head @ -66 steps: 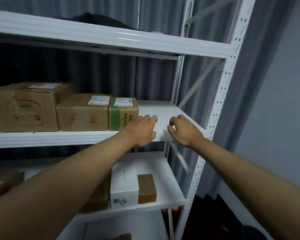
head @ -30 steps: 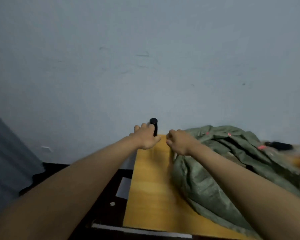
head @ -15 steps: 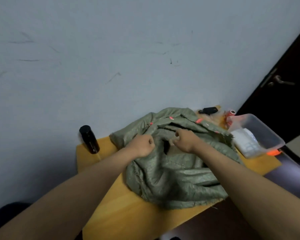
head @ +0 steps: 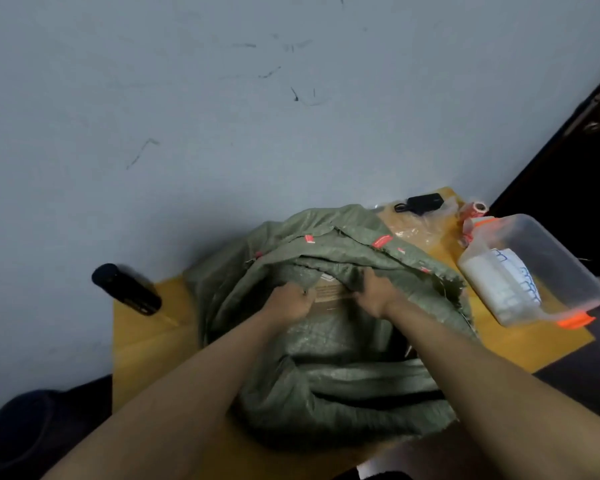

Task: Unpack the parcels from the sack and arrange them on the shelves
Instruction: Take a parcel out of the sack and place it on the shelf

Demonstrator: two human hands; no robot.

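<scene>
At frame centre, both hands, left [head: 290,301] and right [head: 374,292], grip a box [head: 329,295] inside the sack [head: 326,386]. Loose cloth may snag the box and drag the sack off the tabletop [head: 146,337].

Crumpled green woven sack [head: 340,386] on the wooden table, mouth open on a brown cardboard parcel [head: 329,295].

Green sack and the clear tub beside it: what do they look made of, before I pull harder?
The sack looks like woven plastic fabric, matte olive: a fine crosshatch weave and frayed threads along its edge. It creases softly under both hands. The tub seems to be rigid translucent plastic with an orange latch; its contents show through the wall.
</scene>
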